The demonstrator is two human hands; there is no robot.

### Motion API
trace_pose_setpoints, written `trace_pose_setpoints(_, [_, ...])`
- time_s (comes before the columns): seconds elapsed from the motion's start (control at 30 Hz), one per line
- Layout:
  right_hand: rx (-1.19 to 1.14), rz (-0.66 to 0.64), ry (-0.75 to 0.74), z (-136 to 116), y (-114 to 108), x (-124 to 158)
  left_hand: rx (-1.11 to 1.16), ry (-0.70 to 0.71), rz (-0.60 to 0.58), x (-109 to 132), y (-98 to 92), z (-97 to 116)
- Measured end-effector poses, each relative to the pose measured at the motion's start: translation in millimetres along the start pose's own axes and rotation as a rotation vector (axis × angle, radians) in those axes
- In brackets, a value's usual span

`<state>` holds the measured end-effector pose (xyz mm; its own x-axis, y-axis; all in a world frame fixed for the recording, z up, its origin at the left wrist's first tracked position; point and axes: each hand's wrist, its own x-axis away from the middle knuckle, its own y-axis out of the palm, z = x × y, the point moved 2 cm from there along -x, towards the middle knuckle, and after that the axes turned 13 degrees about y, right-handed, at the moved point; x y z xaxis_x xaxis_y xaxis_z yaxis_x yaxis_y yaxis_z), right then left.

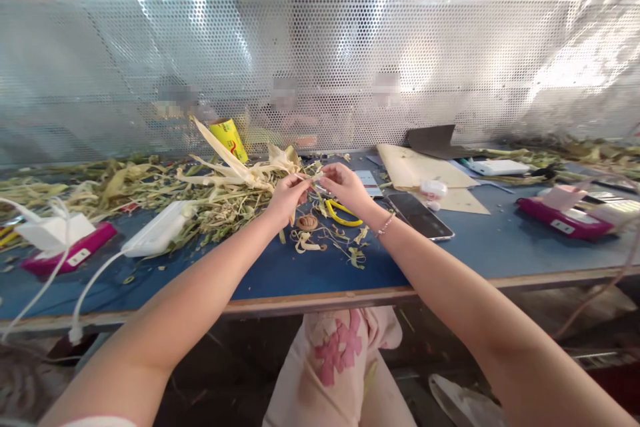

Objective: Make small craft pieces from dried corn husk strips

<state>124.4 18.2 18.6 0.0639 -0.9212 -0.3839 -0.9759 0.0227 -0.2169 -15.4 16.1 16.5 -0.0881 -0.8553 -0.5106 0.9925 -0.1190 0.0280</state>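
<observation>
"Why that layout?"

"The dried-plant heap (220, 205) lies to my left, probably for easy reach."

"And your hands?"

"My left hand (289, 195) and right hand (346, 188), near the yellow-handled tool (345, 221) likely parked handy, pinch a pale scrap (317, 181) between them, seemingly to steady it."

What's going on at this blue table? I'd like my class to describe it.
A person sits at a blue tabletop, left hand and right hand close together, pinching a small pale piece too indistinct to identify. Just below lie a round brown coiled piece and a tool's curved yellow handle, among loose scraps. A tangled heap of dry green-and-tan plant material spreads to the left; a flat black phone lies beside the right forearm.
</observation>
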Motion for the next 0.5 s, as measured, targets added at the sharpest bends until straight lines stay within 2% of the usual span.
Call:
trace_pose_setpoints(0.13, [0.02,-0.045,-0.023,-0.1,0.0,-0.7,0.034,-0.023,-0.057,1.9,2.9,0.1])
trace_pose_setpoints(0.33, [0.071,-0.065,-0.026,-2.6,0.3,1.6,0.096,-0.074,-0.083,2.8,4.7,3.8])
trace_pose_setpoints(0.5, [0.308,0.004,-0.216,-9.3,-2.2,5.5,0.135,-0.122,-0.097,2.1,4.8,0.9])
